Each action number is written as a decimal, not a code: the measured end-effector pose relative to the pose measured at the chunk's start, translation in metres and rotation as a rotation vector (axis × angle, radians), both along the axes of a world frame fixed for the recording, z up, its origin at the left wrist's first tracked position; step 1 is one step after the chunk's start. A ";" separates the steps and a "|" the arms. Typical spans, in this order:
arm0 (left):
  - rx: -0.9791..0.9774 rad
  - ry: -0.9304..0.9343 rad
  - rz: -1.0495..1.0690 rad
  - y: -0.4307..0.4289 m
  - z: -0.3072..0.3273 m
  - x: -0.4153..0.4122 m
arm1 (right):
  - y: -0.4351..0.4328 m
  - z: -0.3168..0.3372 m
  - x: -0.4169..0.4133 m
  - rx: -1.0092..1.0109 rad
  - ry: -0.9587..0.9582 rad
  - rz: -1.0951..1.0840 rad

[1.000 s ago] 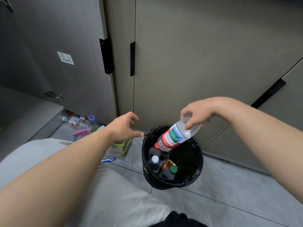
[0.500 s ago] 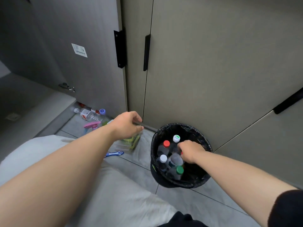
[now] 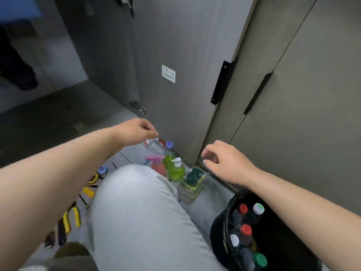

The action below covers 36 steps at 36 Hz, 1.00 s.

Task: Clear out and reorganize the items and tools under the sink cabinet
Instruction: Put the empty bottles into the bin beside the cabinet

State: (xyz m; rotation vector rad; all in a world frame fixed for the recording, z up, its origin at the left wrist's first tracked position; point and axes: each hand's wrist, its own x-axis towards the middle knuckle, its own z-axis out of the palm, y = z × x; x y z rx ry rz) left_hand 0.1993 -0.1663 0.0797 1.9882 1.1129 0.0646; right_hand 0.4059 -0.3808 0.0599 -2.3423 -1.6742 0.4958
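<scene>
Two empty grips, fingers loose: right grip (image 3: 220, 161) now out of bin (image 3: 218, 231), dropped bottle (image 3: 258, 208) inside; left grip (image 3: 136, 132) over next floor bottle (image 3: 156, 146).

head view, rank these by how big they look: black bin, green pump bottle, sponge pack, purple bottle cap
1. black bin, by far the largest, though also nearest the camera
2. sponge pack
3. green pump bottle, base partly hidden, so its place below the pack is unsure
4. purple cap, smallest
</scene>
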 end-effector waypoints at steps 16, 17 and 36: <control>-0.536 -0.211 0.593 0.084 -0.194 -0.090 | 0.300 -0.147 -0.054 -0.385 0.174 0.053; -0.552 -0.233 0.627 0.089 -0.204 -0.092 | 0.314 -0.165 -0.057 -0.426 0.167 0.035; -0.803 -0.389 0.805 0.129 -0.316 -0.076 | 0.388 -0.309 -0.103 -0.615 -0.054 -0.211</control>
